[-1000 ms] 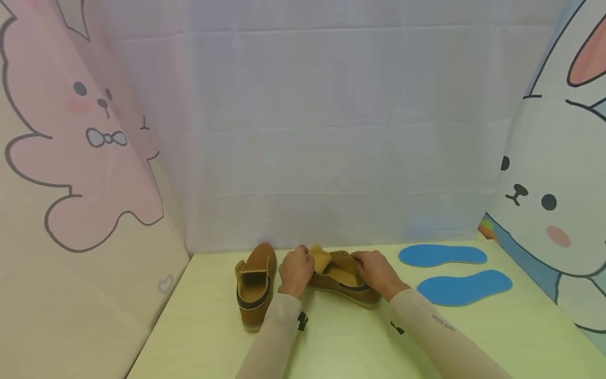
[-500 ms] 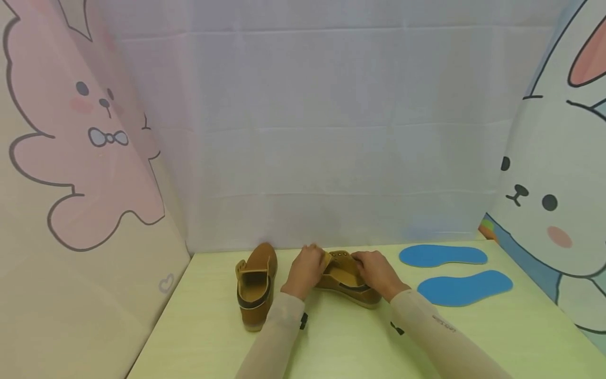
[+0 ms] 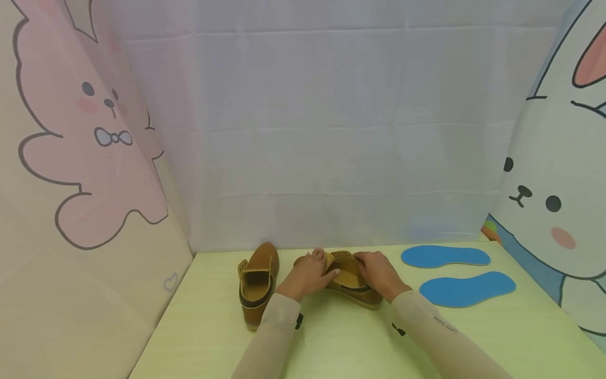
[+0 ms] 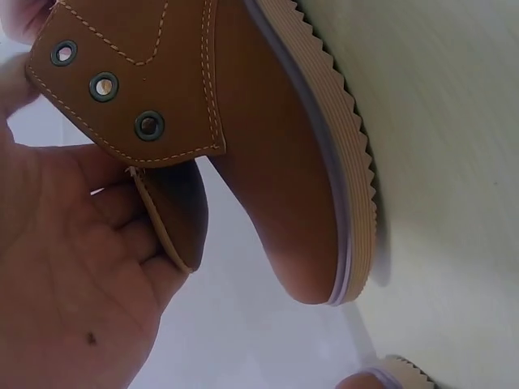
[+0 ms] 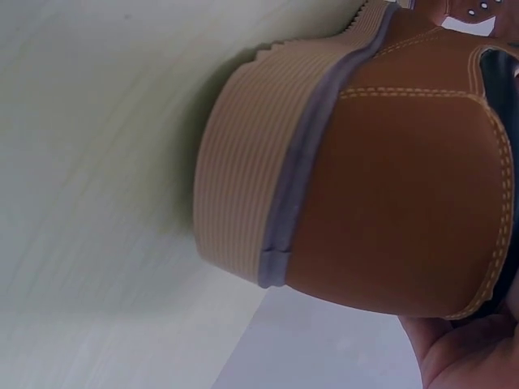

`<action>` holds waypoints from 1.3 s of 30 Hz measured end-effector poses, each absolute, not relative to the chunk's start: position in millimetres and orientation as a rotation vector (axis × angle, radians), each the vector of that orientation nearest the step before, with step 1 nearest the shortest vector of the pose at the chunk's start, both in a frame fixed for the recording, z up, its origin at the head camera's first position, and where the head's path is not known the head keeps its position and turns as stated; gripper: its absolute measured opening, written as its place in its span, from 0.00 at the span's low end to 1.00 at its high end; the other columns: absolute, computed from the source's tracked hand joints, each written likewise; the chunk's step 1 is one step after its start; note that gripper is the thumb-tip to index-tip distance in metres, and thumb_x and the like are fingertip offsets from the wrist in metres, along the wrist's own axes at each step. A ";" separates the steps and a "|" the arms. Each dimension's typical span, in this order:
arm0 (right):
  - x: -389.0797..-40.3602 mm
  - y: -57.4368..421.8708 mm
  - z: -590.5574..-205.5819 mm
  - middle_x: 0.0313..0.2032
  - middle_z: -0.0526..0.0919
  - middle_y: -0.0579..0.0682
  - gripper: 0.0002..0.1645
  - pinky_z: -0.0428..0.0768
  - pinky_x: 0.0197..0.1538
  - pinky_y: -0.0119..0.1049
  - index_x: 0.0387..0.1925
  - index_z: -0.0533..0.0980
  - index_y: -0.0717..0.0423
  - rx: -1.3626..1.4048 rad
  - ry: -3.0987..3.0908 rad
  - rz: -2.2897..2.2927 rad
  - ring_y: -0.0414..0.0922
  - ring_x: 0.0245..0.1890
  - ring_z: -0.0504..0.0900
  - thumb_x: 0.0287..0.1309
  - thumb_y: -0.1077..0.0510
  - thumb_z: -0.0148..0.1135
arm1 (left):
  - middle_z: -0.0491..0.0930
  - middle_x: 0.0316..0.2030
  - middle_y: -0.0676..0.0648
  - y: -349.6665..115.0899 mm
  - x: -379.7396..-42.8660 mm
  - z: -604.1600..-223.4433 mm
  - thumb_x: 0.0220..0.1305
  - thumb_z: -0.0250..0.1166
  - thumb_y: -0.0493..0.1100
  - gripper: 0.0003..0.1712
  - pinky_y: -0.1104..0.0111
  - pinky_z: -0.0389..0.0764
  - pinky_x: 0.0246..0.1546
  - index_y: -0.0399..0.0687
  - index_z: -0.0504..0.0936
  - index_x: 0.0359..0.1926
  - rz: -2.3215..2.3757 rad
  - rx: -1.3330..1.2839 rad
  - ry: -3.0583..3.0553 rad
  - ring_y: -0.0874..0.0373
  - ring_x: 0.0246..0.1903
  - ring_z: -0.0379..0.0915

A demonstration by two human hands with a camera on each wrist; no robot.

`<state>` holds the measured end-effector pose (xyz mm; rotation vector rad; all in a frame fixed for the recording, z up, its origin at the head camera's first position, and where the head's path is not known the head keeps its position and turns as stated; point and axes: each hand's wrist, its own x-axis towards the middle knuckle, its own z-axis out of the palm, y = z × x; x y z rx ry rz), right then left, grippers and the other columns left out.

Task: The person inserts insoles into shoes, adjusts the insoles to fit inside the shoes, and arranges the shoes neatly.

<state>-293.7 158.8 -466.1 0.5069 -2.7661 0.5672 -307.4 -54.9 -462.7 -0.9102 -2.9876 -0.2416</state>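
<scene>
A brown lace-up shoe (image 3: pixel 357 296) without laces stands on the table, its toe turned to the back left. My left hand (image 3: pixel 309 271) is over its front, fingers against the tongue (image 4: pixel 177 215) and thumb spread toward the opening. In the left wrist view the palm faces the shoe, below the eyelet flap (image 4: pixel 122 81). My right hand (image 3: pixel 379 272) grips the shoe's collar on the right side, near the heel (image 5: pixel 397 203); some of its fingers are hidden inside the shoe. A matching brown shoe (image 3: pixel 265 259) stands at the left, toe to the back.
Two blue insoles, a back one (image 3: pixel 445 256) and a front one (image 3: pixel 466 289), lie flat on the right of the pale table (image 3: pixel 350 347). A white cloth backdrop (image 3: pixel 341 131) hangs behind, with cartoon-printed panels at both sides.
My left hand first pinches the tongue, moves right with it, then loosens, its thumb now spread and its fingers lying over the tongue. My right hand keeps its grip.
</scene>
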 end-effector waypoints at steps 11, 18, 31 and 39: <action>-297.1 159.0 -466.5 0.38 0.83 0.52 0.14 0.79 0.38 0.40 0.47 0.78 0.56 0.473 -2.761 0.594 0.44 0.33 0.80 0.58 0.65 0.56 | 0.44 0.70 0.40 -63.3 -300.5 -461.2 0.61 0.41 0.76 0.51 0.55 0.48 0.66 0.38 0.57 0.68 -0.294 -0.958 -3.017 0.49 0.69 0.37; -297.0 159.6 -466.9 0.37 0.83 0.52 0.15 0.79 0.37 0.40 0.48 0.78 0.56 0.476 -2.759 0.611 0.43 0.31 0.79 0.58 0.65 0.56 | 0.41 0.71 0.42 -66.7 -297.1 -460.1 0.52 0.41 0.82 0.60 0.50 0.45 0.66 0.41 0.52 0.70 -0.250 -0.964 -3.012 0.49 0.69 0.34; -295.2 159.8 -466.3 0.36 0.83 0.52 0.19 0.77 0.31 0.37 0.52 0.76 0.55 0.486 -2.748 0.622 0.41 0.22 0.76 0.59 0.66 0.54 | 0.43 0.71 0.42 -67.2 -297.3 -470.8 0.46 0.48 0.82 0.64 0.51 0.45 0.66 0.41 0.48 0.71 -0.323 -0.922 -3.011 0.52 0.69 0.36; -294.1 159.4 -465.2 0.34 0.82 0.50 0.26 0.75 0.28 0.35 0.60 0.71 0.49 0.539 -2.760 0.613 0.39 0.22 0.74 0.60 0.65 0.55 | 0.43 0.71 0.42 -67.4 -292.6 -470.7 0.46 0.47 0.83 0.58 0.41 0.36 0.63 0.56 0.52 0.72 -0.335 -0.899 -2.983 0.48 0.69 0.37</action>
